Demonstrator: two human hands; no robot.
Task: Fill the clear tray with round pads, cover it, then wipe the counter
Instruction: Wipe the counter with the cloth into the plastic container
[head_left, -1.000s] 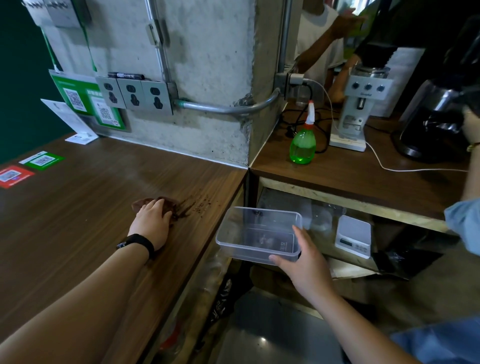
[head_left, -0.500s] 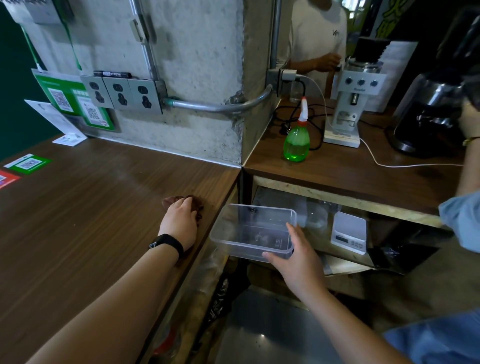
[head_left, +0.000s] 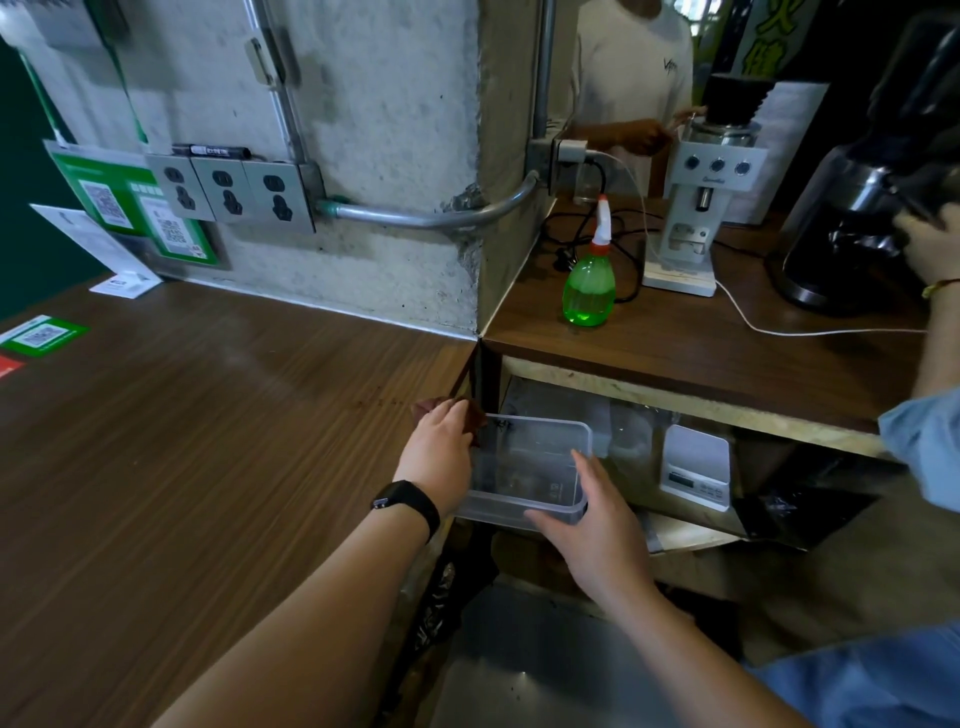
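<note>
At counter edge (head_left: 457, 384): one tray (head_left: 524, 467), one cloth (head_left: 470, 413)

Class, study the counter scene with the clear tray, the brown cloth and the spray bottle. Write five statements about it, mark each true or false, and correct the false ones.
1. The right hand holds the clear tray below the counter edge. True.
2. The tray is full of round pads. False: no pads show in it.
3. The left hand presses a brown cloth at the counter's edge. True.
4. The green spray bottle lies on its side. False: it stands upright.
5. A lid covers the tray. False: it is open-topped.
</note>
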